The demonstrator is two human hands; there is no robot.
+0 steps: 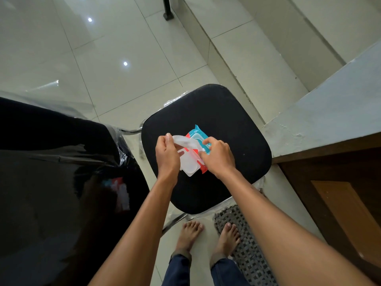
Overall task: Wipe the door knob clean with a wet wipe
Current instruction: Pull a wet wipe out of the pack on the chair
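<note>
A blue and red pack of wet wipes (198, 134) lies on the black seat of a chair (226, 112), with its clear plastic lid (189, 164) flipped open toward me. A white wet wipe (184, 141) stretches from the pack's opening up to my left hand (167, 154), which pinches its free end. My right hand (218, 155) rests on the pack and its fingers touch the wipe at the opening. No door knob is in view.
A glossy black chair wrapped in plastic film (61, 172) stands at the left. A brown wooden door (340, 203) and a grey wall edge (329, 112) are at the right. A grey woven mat (247, 244) lies under my right foot. White floor tiles and steps lie beyond.
</note>
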